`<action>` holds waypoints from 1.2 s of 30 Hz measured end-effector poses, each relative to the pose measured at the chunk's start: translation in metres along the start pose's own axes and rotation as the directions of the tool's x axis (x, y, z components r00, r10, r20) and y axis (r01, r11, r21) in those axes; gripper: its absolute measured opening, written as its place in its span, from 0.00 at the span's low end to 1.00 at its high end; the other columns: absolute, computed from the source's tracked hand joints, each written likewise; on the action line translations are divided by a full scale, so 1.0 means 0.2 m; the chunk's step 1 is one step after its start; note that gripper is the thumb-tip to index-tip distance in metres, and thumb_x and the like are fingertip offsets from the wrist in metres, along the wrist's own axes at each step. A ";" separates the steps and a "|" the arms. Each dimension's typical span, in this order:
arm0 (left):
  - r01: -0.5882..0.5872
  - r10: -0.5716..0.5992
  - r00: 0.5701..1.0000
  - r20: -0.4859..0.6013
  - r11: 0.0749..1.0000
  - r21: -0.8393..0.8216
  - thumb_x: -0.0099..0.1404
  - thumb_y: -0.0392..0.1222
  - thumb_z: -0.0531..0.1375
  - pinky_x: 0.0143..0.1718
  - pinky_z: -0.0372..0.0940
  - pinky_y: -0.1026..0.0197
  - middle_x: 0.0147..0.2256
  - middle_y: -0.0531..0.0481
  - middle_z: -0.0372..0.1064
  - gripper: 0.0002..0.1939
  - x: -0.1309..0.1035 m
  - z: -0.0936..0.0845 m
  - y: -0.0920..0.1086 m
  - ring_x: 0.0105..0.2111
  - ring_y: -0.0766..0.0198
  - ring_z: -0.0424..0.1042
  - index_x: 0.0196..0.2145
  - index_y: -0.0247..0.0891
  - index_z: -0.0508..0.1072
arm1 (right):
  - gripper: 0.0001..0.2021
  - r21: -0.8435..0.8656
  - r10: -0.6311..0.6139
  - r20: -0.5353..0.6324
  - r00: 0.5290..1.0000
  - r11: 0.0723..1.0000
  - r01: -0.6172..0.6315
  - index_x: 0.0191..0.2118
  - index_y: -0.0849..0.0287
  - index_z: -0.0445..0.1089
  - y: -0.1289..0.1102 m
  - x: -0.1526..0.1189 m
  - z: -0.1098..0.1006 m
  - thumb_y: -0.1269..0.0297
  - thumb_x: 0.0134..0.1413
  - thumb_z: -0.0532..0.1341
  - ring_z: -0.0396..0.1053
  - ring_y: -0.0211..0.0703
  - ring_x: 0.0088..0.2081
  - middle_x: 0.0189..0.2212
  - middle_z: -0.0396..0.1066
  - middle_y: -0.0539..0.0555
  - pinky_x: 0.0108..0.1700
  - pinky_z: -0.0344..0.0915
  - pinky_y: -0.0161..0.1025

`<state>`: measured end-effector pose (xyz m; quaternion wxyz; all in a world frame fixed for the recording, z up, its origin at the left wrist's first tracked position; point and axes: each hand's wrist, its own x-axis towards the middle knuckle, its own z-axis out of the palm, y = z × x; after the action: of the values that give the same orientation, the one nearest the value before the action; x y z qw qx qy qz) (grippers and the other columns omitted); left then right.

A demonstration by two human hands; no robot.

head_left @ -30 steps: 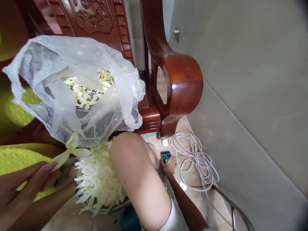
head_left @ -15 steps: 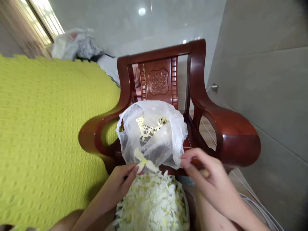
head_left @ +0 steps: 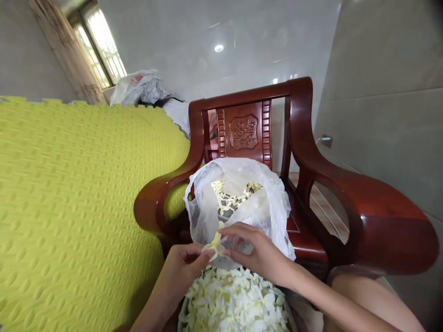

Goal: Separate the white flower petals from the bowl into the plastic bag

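A pale yellow-white flower (head_left: 215, 245) is pinched between the fingers of my left hand (head_left: 185, 268) and my right hand (head_left: 255, 252), which meet over it. Just behind them a clear plastic bag (head_left: 238, 203) with small yellowish flower pieces inside sits on the seat of a dark red wooden armchair (head_left: 346, 203). Below my hands a bowl heaped with white flowers (head_left: 235, 304) rests at my lap; its rim is mostly hidden.
A yellow-green textured foam mat (head_left: 76, 198) fills the left side, touching the chair's left armrest. Grey tiled wall (head_left: 380, 92) runs along the right. Crumpled bags (head_left: 138, 87) lie far back near a curtained window (head_left: 93, 50). My bare knee (head_left: 374, 295) is at lower right.
The view swung up from the floor to the chair. My right hand came off the phone on the floor, moved left and joined my left hand on the flower.
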<state>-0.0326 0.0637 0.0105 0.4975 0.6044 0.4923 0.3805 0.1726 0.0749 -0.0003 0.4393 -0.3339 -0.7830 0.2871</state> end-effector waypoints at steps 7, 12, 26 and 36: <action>0.114 -0.084 0.991 0.104 0.937 -0.331 0.49 0.46 0.72 0.31 0.62 0.68 0.22 0.52 0.70 0.13 -0.03 0.01 0.02 0.26 0.70 0.65 0.21 0.34 0.78 | 0.11 -0.166 -0.094 0.072 0.993 0.981 0.105 0.48 0.53 0.72 -0.07 -0.02 0.05 0.69 0.61 0.61 0.67 0.39 0.40 0.40 0.64 0.53 0.40 0.64 0.35; 0.252 -0.206 0.968 0.147 0.831 -0.497 0.48 0.49 0.73 0.31 0.69 0.64 0.27 0.51 0.71 0.15 -0.01 0.03 0.01 0.28 0.67 0.68 0.24 0.35 0.77 | 0.07 -0.197 -0.079 0.082 0.993 0.976 0.094 0.46 0.56 0.68 -0.06 -0.04 0.01 0.69 0.62 0.59 0.65 0.41 0.39 0.38 0.62 0.52 0.38 0.63 0.36; -0.414 0.421 0.904 -0.068 0.905 0.099 0.62 0.41 0.64 0.40 0.70 0.66 0.43 0.49 0.72 0.11 -0.10 0.19 0.02 0.40 0.63 0.74 0.43 0.47 0.79 | 0.11 0.185 0.267 0.082 0.960 0.943 -0.277 0.43 0.55 0.61 -0.06 -0.19 -0.07 0.55 0.69 0.48 0.68 0.40 0.34 0.30 0.66 0.50 0.38 0.67 0.38; -0.235 0.233 0.972 -0.028 0.969 -0.079 0.63 0.45 0.63 0.37 0.66 0.65 0.31 0.51 0.67 0.09 -0.05 0.21 0.00 0.34 0.64 0.69 0.28 0.39 0.75 | 0.18 0.575 0.310 0.247 0.918 0.716 -0.396 0.40 0.56 0.59 -0.09 -0.16 0.04 0.43 0.63 0.52 0.69 0.38 0.28 0.28 0.61 0.47 0.29 0.67 0.35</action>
<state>0.0048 0.0439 0.0026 0.4688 0.6340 0.4062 0.4618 0.1724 0.0383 -0.0073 0.4075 -0.2962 -0.5955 0.6257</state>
